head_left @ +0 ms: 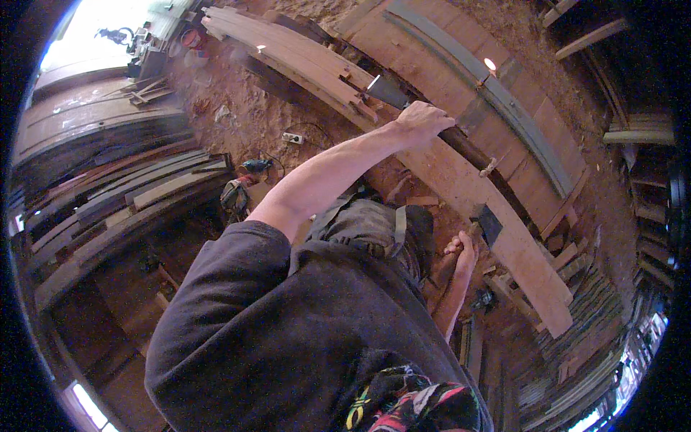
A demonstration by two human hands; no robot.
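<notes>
A long pale wooden plank (504, 229) runs slantwise from the upper left to the lower right in front of me. My left hand (425, 121) is closed at the plank's far edge, beside a grey tapered metal piece (389, 92). What lies inside its fingers is hidden. Lower down, at the near edge, my right hand (462, 246) has its fingers curled round the short handle of a tool. This tool's dark flat blade (490, 225) lies against the plank; its exact kind cannot be made out.
Beyond the plank is a wide board surface (461, 86) with a long curved-looking grey strip (504, 101). A power strip (292, 138) lies on the reddish dirt floor. Stacked boards (137, 194) stand at left, and more timber (590, 309) at lower right.
</notes>
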